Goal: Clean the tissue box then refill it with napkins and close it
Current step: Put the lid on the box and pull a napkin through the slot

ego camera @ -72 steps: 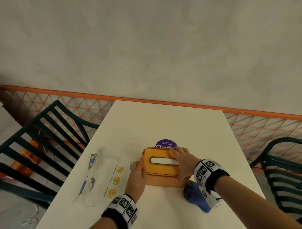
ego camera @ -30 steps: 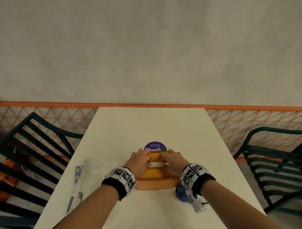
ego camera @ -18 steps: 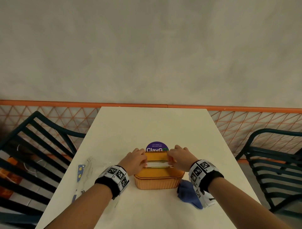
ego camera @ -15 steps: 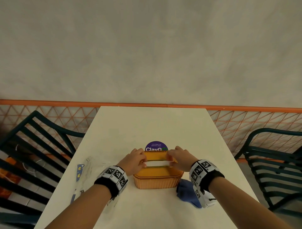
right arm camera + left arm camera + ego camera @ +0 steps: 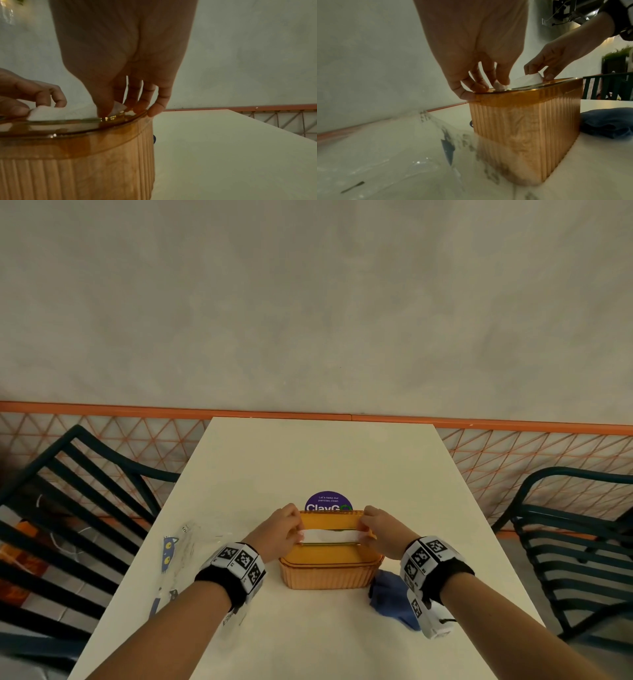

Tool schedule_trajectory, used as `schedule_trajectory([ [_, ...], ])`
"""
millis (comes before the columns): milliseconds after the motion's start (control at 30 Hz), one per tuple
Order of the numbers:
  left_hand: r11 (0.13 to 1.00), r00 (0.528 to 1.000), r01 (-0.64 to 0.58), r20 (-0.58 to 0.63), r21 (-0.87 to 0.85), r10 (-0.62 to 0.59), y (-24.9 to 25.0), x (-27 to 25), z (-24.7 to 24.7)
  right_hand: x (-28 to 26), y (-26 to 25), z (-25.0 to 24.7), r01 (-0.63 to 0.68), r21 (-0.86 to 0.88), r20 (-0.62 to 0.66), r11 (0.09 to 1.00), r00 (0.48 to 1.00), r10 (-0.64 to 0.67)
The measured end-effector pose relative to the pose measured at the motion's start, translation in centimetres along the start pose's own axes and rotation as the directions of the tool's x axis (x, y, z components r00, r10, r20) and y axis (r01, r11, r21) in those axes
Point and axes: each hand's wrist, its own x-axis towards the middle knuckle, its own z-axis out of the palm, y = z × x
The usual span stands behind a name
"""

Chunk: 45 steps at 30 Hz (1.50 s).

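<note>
**Both hands pinch the napkin at the box slot**

The left hand (image 5: 279,530) and right hand (image 5: 382,527) each pinch one end of the white napkin (image 5: 329,536) atop the tissue box (image 5: 330,573) on the counter (image 5: 318,460). Only the head view shows the purple sticker (image 5: 328,503) beyond them; the left wrist view shows the box's ribbed wall and the blue cloth (image 5: 607,121) beside it.

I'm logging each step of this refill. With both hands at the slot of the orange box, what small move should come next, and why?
Probably lift the white napkin a little further through the slot. The lid sits closed on the tissue box, and the left hand and right hand each pinch one end of the napkin, which barely stands above the slot.
</note>
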Motion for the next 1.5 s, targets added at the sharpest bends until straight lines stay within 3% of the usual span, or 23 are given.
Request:
schedule_trajectory([
  [267, 0.986, 0.995, 0.103, 0.001, -0.130, -0.104, 0.0, 0.0, -0.3, 0.1, 0.3, -0.3, -0.111, 0.147, -0.059, 0.983, 0.991, 0.121],
  [467, 0.997, 0.989, 0.079, 0.121, 0.023, -0.081, 0.2, 0.5, -0.7, 0.0, 0.5, 0.6, -0.040, 0.116, -0.083, 0.992, 0.995, 0.050],
  [733, 0.981, 0.995, 0.098, 0.003, -0.170, -0.099, 0.2, -0.2, -0.4, -0.3, 1.0, 0.7, -0.053, 0.184, -0.144, 0.981, 0.986, 0.080],
  [900, 0.999, 0.997, 0.034, 0.065, -0.011, -0.034, 0.4, 0.3, -0.6, -0.5, 1.3, 0.6, -0.034, 0.176, -0.135, 0.984, 0.989, 0.059],
  [1133, 0.994, 0.993, 0.113, -0.019, 0.001, -0.113, 0.2, 0.7, -0.7, -0.3, 1.2, 1.3, -0.062, 0.209, -0.189, 0.976, 0.977, 0.102],
  [1367, 0.990, 0.990, 0.143, 0.015, 0.018, -0.143, 0.7, 0.4, -0.8, -0.6, 1.7, 1.4, -0.063, 0.210, -0.187, 0.976, 0.977, 0.104],
  [1500, 0.964, 0.971, 0.232, -0.033, -0.130, -0.239, 0.6, 0.6, -1.0, -0.4, 1.7, 1.5, -0.078, 0.225, -0.217, 0.971, 0.968, 0.128],
])
